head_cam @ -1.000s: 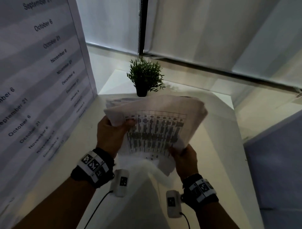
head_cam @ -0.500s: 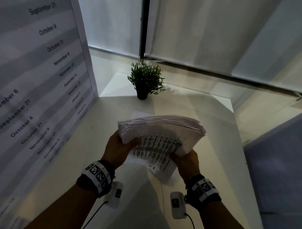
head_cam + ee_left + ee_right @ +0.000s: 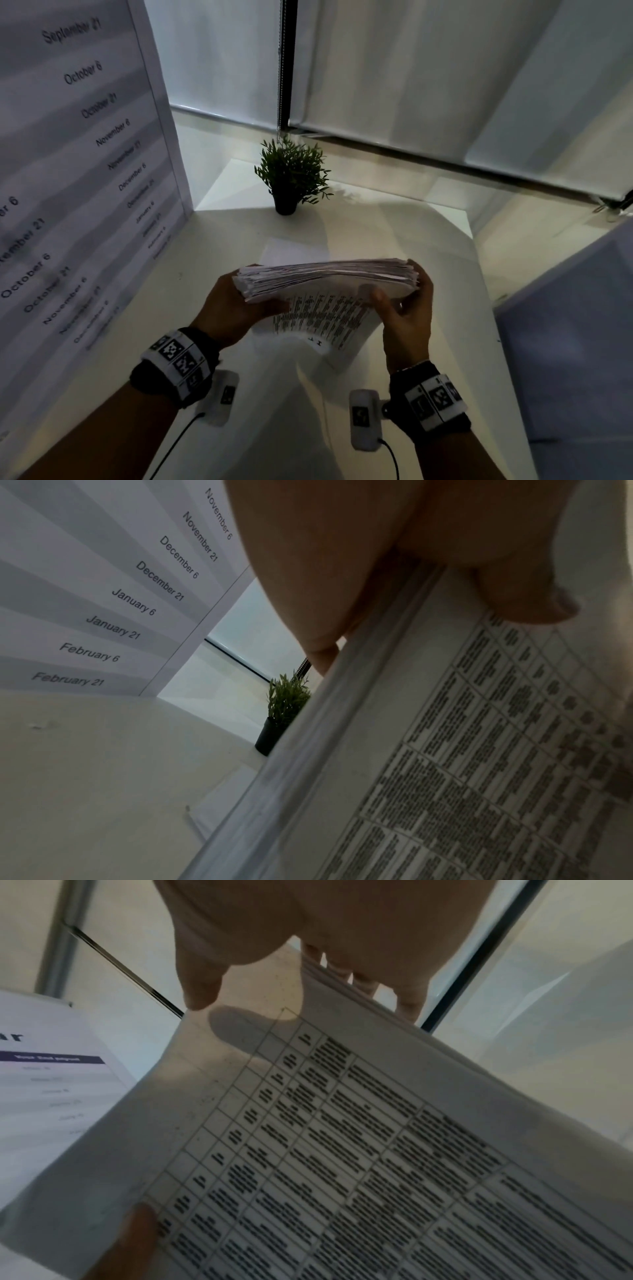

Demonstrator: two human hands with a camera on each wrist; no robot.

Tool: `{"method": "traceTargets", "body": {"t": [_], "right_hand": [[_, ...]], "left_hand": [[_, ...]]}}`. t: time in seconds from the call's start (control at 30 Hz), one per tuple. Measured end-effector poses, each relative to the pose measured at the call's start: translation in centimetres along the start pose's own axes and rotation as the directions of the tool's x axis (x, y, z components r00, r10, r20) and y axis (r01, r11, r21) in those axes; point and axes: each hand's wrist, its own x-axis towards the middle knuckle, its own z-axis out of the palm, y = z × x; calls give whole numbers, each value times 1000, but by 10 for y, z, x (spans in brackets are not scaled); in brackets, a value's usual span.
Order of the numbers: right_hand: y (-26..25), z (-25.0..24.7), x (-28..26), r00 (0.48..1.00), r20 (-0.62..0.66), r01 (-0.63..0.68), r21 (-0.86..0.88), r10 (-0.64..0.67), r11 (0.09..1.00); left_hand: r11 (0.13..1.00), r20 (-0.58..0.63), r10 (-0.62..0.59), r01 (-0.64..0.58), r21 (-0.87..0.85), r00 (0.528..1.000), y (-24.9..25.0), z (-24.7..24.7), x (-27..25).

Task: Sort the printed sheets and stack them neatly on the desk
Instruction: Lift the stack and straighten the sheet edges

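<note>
Both hands hold a thick stack of printed sheets [image 3: 329, 277] in the air above the white desk [image 3: 164, 308]. Its squared long edge faces me, and the printed table side hangs underneath toward me. My left hand [image 3: 239, 301] grips the stack's left end, thumb on the printed face. My right hand [image 3: 400, 291] grips the right end, with its fingers wrapped behind the edge. In the left wrist view, my left hand [image 3: 342, 574] clamps the stack [image 3: 445, 750]. The right wrist view shows my right hand [image 3: 308, 934] at the stack's [image 3: 342, 1150] corner. One loose sheet [image 3: 291, 251] lies on the desk behind the stack.
A small potted plant [image 3: 291, 174] stands at the desk's far edge. A tall board printed with dates [image 3: 68, 171] walls off the left side. A grey-blue panel [image 3: 582, 325] borders the right. Window blinds [image 3: 445, 85] close the back.
The stack has tipped from facing me to lying nearly flat, with its edges squared. My right hand slid from the bottom edge to the right end. The left hand kept its hold.
</note>
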Motion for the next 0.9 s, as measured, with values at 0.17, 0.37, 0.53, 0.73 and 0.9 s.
{"method": "traceTargets", "body": {"t": [0.17, 0.37, 0.53, 0.73, 0.9], "right_hand": [[-6, 2, 4, 999, -16, -32, 13, 32, 999], [-3, 5, 8, 999, 2, -51, -16, 51, 999], [-4, 11, 19, 995, -44, -91, -128, 86, 988], [-23, 15, 8, 992, -109, 48, -120, -61, 992], [-29, 18, 2, 977, -107, 161, -207, -185, 965]], "left_hand": [[999, 44, -46, 45, 18, 998, 1, -4, 10], [995, 27, -102, 102, 10, 994, -7, -7, 13], [989, -66, -145, 145, -5, 987, -10, -2, 16], [995, -238, -95, 85, -50, 967, 3, 12, 14], [997, -252, 67, -56, 53, 965, 5, 13, 5]]}}
